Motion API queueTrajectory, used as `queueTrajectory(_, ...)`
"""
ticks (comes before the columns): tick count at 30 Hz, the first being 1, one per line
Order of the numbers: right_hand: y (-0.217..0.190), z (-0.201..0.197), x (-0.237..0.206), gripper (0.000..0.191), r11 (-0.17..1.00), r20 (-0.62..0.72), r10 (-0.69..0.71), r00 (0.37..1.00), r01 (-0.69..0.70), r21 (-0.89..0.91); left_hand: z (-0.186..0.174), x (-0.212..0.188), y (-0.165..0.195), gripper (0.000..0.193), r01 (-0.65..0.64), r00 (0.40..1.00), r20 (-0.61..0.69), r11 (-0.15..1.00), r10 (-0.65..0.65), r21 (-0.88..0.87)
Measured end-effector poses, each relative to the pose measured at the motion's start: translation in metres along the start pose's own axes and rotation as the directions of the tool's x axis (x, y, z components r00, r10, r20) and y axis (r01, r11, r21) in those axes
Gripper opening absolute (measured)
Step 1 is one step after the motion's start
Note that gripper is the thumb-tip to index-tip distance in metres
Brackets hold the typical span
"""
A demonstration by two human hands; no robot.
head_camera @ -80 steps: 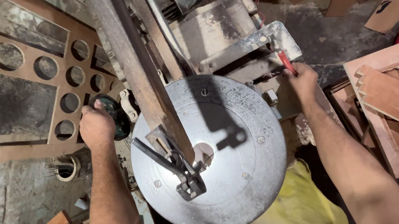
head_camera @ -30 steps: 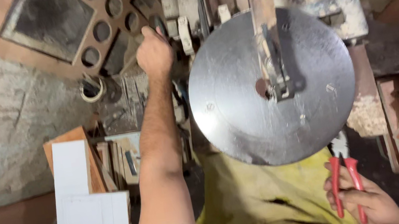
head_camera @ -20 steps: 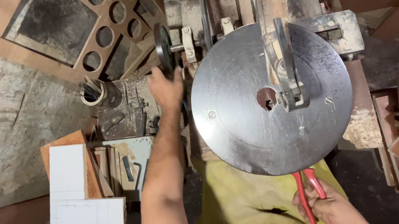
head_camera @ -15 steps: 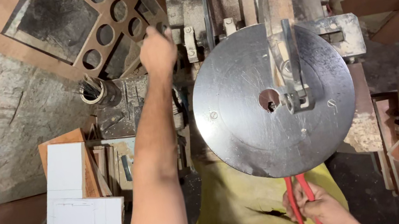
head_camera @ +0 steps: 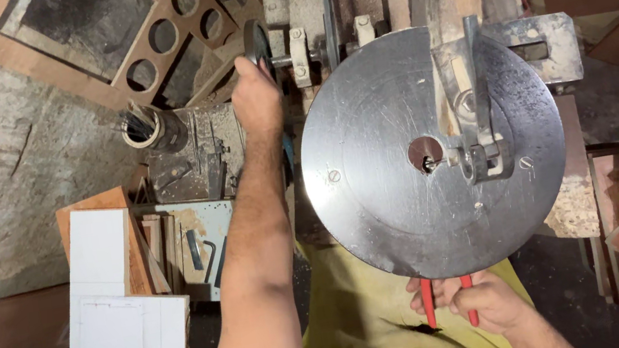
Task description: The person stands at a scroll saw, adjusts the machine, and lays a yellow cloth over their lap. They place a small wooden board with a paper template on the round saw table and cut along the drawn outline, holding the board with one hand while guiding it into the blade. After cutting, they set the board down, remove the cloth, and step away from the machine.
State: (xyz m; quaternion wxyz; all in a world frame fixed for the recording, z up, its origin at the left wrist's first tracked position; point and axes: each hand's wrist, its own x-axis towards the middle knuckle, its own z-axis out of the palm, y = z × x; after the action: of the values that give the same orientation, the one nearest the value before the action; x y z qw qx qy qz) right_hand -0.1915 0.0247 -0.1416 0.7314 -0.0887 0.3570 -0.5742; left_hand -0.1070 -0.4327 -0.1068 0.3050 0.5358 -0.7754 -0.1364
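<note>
While reaching forward past the round steel table of the machine, left hand clenched around the dark handwheel on its horizontal shaft, just left of the bearing block. Right hand low at the near edge of the table, above the yellow apron, closed on red-handled pliers. Pliers likely light and rigid, coated handles giving a sure grip; best held at the handles, as here. Long axis roughly vertical in the head view, handle ends toward the body, nose hidden under the disc, so aim there impossible to tell. Handwheel probably heavy cast metal, stiff to turn, best gripped at the rim; seen edge-on, axle running left to right.
</note>
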Motion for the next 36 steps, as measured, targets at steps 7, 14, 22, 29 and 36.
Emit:
queueTrajectory(7, -0.003, -0.014, 0.018, 0.064, 1.0, 0.058, 0.002, 0.998, -0.001, -0.019, 0.004, 0.005, -0.002, 0.031, 0.052, 0.996, 0.072, 0.998, -0.054, 0.03)
queueTrajectory(14, -0.014, -0.003, 0.02, 0.07, 1.0, 0.03, -0.02, 0.999, 0.02, 0.018, 0.002, 0.007, -0.003, 0.028, 0.126, 0.973, 0.195, 0.992, -0.123, -0.004)
queueTrajectory(22, -0.018, -0.001, 0.023, 0.053, 0.996, 0.112, -0.083, 0.99, 0.078, 0.049, 0.003, 0.006, -0.005, 0.028, 0.145, 0.959, 0.244, 0.989, -0.142, 0.006)
queueTrajectory(29, -0.015, -0.008, 0.023, 0.04, 0.991, 0.124, -0.12, 0.985, 0.111, 0.08, 0.006, 0.006, -0.008, 0.03, 0.082, 0.98, 0.177, 0.996, -0.085, 0.025)
queueTrajectory(36, 0.023, 0.039, 0.048, 0.04, 0.94, 0.0, -0.249, 0.969, 0.242, 0.239, -0.001, 0.003, -0.001, 0.028, 0.056, 0.992, 0.115, 0.998, -0.056, 0.001)
